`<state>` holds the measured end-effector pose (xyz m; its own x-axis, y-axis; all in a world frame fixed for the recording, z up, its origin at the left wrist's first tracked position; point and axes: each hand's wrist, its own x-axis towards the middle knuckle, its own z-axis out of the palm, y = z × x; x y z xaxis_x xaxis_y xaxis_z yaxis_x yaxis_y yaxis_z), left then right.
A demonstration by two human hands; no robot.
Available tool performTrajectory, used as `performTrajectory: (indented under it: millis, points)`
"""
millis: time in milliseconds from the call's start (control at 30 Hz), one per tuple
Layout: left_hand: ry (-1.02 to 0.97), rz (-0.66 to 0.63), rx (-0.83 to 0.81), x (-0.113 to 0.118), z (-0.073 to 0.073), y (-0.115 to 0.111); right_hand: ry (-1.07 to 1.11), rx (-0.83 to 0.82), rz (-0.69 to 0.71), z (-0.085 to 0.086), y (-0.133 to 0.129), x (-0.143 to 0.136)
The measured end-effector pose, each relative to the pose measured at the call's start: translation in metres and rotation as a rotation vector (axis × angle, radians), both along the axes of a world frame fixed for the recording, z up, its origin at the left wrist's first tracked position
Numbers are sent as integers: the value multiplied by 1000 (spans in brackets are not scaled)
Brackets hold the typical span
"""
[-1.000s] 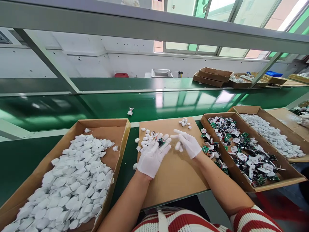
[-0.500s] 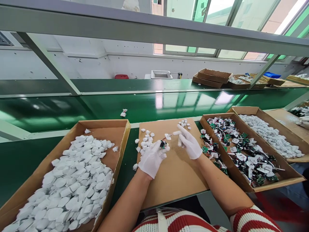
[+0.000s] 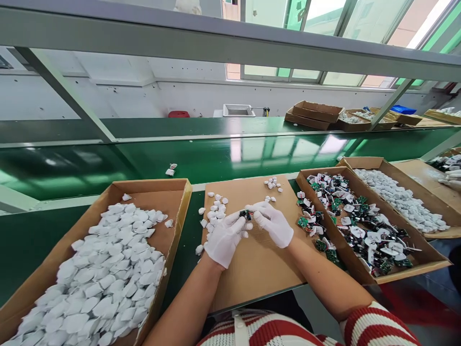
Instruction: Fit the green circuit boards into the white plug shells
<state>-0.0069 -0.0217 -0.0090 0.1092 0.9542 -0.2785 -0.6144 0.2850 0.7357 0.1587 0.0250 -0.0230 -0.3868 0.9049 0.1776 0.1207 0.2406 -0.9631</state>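
My left hand (image 3: 226, 239), in a white glove, pinches a small circuit board (image 3: 246, 215) with short wires, above the brown cardboard sheet (image 3: 259, 269). My right hand (image 3: 274, 224), also gloved, meets it from the right. Its thumb and fingers close on the wired end of the board, and the white piece there is hidden by the fingertips. Beside my left hand lies a loose group of white pouch-like pieces (image 3: 216, 210). A smaller cluster of white pieces (image 3: 272, 183) sits at the sheet's far edge.
On the left stands a cardboard tray (image 3: 180, 211) heaped with white pieces. A tray (image 3: 363, 276) of wired boards stands on the right, with loose boards (image 3: 310, 218) along its side. Behind it is another tray (image 3: 382, 163). The green conveyor belt (image 3: 201, 158) carries two white pieces (image 3: 171, 169).
My right hand has come left and down to the board, its fingers closing on the wired end. My left hand has barely moved. The white pieces on the belt have shifted left.
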Motion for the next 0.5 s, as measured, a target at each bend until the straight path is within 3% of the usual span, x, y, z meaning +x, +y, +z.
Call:
performTrajectory:
  millis: [100, 300, 500]
  points:
    - [30, 67, -30, -2, -1, 2, 62, -153, -23, -8, 7, 0]
    - [151, 217, -66, -2, -4, 6, 430, -381, -183, -16, 29, 5]
    - [288, 218, -35, -15, 1, 1, 390, -530, -72, -1, 25, 10]
